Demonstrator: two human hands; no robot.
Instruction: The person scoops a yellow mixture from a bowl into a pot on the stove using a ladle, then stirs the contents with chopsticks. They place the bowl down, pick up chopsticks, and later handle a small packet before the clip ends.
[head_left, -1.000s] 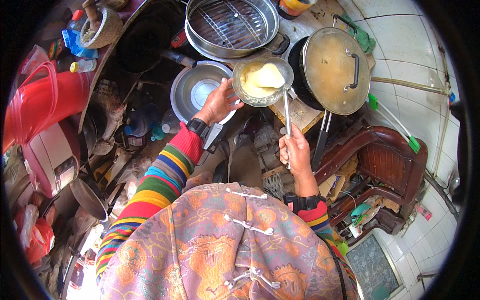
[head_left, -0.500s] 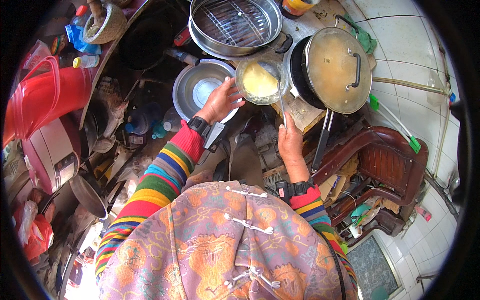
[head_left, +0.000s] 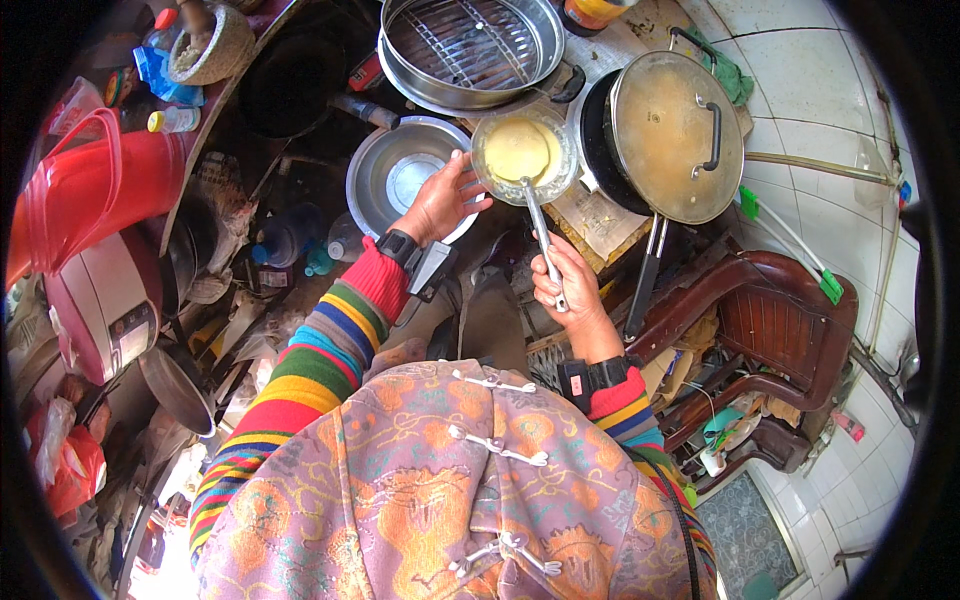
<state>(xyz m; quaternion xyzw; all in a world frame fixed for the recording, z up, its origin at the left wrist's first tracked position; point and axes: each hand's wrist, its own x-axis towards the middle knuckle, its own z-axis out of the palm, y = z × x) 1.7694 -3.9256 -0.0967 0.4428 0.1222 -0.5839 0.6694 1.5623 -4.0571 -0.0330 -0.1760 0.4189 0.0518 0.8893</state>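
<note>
Over the link, I see the silver long-handled metal ladle (head_left: pixel 540 230), wrapped in the right hand's (head_left: pixel 573 285) fingers, has swung leftward in the clear round glass bowl (head_left: pixel 495 188) of yellow batter (head_left: pixel 515 148); the left hand (head_left: pixel 440 203) stays spread beside it. Nearby, I view a worn wooden table (head_left: pixel 597 222) and a white-tiled wall (head_left: pixel 800 90).

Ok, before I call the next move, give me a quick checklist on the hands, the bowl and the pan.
1. Right hand gripping the metal utensil by its handle: ok.
2. Utensil's far end over or in the glass bowl, at the yellow mixture: ok.
3. Left hand steadying the bowl: cannot tell; fingers are at its rim, contact unclear.
4. Bowl fully supported from below: cannot tell; its underside is hidden.
5. Lid on the black pan: ok.
</note>
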